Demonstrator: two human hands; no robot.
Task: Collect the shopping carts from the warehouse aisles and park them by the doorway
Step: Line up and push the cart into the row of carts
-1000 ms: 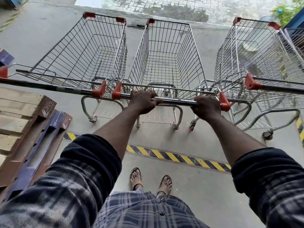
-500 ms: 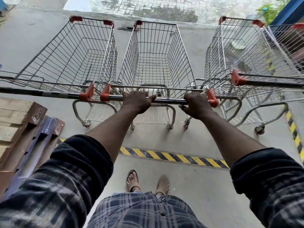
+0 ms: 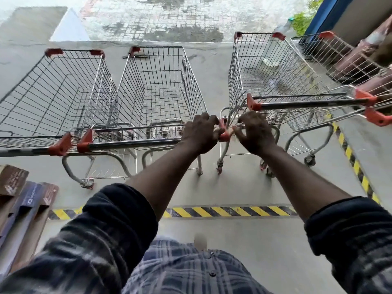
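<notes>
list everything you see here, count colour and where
shopping carts: four, silver wire with red corners, in a row ahead
middle cart: one of the four, basket empty
hazard tape: two strips, yellow and black, one across the floor, one along the right
pallets: stack, brown and blue, lower left
bundles: brownish, blurred, in the far-right cart
plants: green, top right
sleeves: two, dark plaid, bottom corners
left hand: grips the right end of the middle cart's handle
right hand: beside it, at the next cart's rear frame; grip unclear
</notes>
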